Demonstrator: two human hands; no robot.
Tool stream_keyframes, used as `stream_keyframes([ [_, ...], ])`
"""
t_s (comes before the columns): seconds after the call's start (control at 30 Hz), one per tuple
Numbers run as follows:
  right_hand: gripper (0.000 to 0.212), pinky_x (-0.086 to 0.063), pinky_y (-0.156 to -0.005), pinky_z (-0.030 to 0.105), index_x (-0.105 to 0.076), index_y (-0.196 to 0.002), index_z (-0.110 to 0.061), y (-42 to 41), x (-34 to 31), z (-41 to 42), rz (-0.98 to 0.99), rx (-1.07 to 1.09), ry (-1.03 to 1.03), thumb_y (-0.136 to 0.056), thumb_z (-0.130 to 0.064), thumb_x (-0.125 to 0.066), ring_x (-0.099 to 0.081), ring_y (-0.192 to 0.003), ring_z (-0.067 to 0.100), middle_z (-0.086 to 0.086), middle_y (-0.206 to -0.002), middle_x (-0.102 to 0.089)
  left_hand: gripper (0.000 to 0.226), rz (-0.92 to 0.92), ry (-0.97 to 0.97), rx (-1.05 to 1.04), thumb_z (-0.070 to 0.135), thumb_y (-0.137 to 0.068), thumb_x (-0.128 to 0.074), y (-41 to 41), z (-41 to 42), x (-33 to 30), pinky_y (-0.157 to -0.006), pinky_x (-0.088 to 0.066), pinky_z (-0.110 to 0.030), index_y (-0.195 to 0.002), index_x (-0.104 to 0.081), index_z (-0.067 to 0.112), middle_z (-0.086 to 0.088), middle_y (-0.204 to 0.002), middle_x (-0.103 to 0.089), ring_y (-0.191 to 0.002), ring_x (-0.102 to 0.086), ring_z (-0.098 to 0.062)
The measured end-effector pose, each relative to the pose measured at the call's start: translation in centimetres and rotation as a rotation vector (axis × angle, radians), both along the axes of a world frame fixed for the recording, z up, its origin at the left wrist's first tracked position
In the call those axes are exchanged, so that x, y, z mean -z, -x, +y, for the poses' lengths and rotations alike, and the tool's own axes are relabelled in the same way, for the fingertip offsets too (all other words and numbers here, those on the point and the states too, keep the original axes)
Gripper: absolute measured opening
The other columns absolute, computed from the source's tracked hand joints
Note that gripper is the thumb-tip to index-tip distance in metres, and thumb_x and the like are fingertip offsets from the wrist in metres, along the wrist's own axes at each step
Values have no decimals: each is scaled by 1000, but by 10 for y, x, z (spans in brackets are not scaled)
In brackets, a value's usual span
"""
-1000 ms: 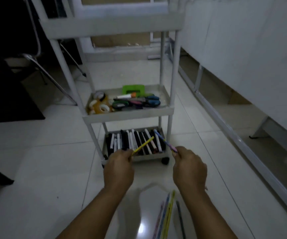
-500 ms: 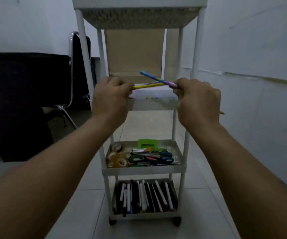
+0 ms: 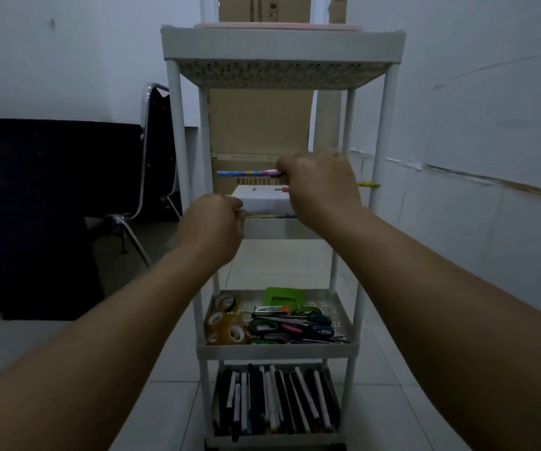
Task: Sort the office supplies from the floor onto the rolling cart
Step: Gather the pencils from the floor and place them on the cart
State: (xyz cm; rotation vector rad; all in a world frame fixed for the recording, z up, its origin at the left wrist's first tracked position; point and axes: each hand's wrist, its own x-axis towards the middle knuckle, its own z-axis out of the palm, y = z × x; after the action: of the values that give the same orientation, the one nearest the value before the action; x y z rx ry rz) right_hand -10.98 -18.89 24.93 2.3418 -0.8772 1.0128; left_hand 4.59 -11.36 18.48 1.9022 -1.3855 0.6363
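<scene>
The white rolling cart stands right in front of me with four tiers. My right hand grips a blue patterned pencil with a pink end, held level above the second tier. A yellowish tip sticks out on the hand's right side. My left hand is at that tier's left rim, fingers curled, pinching the end of a yellow pencil that lies low along the tray. A white box sits in this tier.
The third tier holds tape rolls, scissors and a green item. Several markers fill the bottom tier. A black chair stands left, a cardboard box behind the cart, and a wall to the right.
Both hands moved forward to the second tier. The left hand dropped to the tray rim with the yellow pencil, and the right hand turned the blue pencil level above the tray.
</scene>
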Motion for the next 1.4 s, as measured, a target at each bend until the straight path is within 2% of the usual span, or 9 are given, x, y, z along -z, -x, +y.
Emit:
stream_keyframes([
  [0.1, 21, -35, -80, 37, -66, -104, -25, -16, 5, -5, 90, 1, -76, -94, -14, -50, -57, -93, 31, 5, -95, -66, 17, -105, 137, -5, 21, -91, -56, 4, 24, 23, -68, -49, -32, -94, -72, 16, -3, -94, -70, -86, -60, -23],
  [0.23, 18, -40, -76, 38, -66, -106, -26, -36, 13, -15, 134, -24, -151, -92, -18, -58, -58, -88, 27, 5, -97, -66, 26, -144, 177, 20, 6, -81, -64, 3, 33, 41, -90, -49, -39, -107, -69, 7, -10, -113, -67, -110, -56, -30],
  [0.4, 28, -40, -68, 34, -65, -117, -22, -44, 19, -36, 203, 44, -325, -89, -22, -64, -57, -85, 23, 6, -105, -67, 34, -69, 167, 25, 5, -82, -65, 4, 37, 45, -97, -48, -43, -116, -65, 4, -13, -121, -63, -119, -51, -32],
  [0.57, 46, -46, -76, 38, -64, -122, -19, -41, 26, -40, 93, 17, -420, -82, -41, -73, -60, -97, 27, 9, -109, -68, 36, -39, 171, 22, 8, -84, -65, 7, 38, 47, -101, -44, -40, -120, -64, 6, -10, -125, -61, -125, -48, -28],
  [0.7, 36, -47, -86, 39, -64, -121, -17, -25, 32, -27, 4, -25, -310, -90, -35, -64, -56, -103, 27, 9, -111, -67, 33, -42, 204, 50, 7, -83, -66, 12, 40, 53, -104, -42, -41, -116, -66, 4, -13, -125, -60, -127, -46, -30],
  [0.83, 29, -42, -86, 37, -66, -117, -14, 11, 67, 13, -324, -200, -84, -92, -27, -59, -51, -104, 29, 10, -112, -62, 29, -46, 295, 65, 8, -82, -64, 21, 49, 74, -97, -44, -43, -110, -69, 3, -14, -115, -63, -114, -52, -34],
  [0.93, 25, -38, -83, 29, -68, -113, -14, 53, 134, 37, -450, -200, -169, -92, -26, -59, -54, -99, 25, 7, -107, -64, 27, 34, 300, 85, 8, -83, -63, 42, 58, 119, -88, -42, -37, -110, -69, 7, -11, -108, -64, -103, -54, -31],
  [1.17, 20, -36, -71, 3, -70, -111, -20, 166, 338, 79, -581, 235, -982, -96, -22, -57, -60, -90, 6, -4, -105, -71, 32, 436, -203, 73, 8, -83, -64, 125, 98, 291, -81, -48, -40, -115, -65, 10, -11, -106, -66, -99, -59, -34],
  [1.4, 30, -47, -78, 27, -64, -119, -13, 215, 477, 148, -397, 644, -1405, -92, -26, -63, -61, -98, 26, 12, -114, -67, 35, 747, -736, 84, 26, -92, -60, 193, 150, 412, -90, -46, -26, -126, -62, 16, -5, -123, -62, -109, -59, -19],
])
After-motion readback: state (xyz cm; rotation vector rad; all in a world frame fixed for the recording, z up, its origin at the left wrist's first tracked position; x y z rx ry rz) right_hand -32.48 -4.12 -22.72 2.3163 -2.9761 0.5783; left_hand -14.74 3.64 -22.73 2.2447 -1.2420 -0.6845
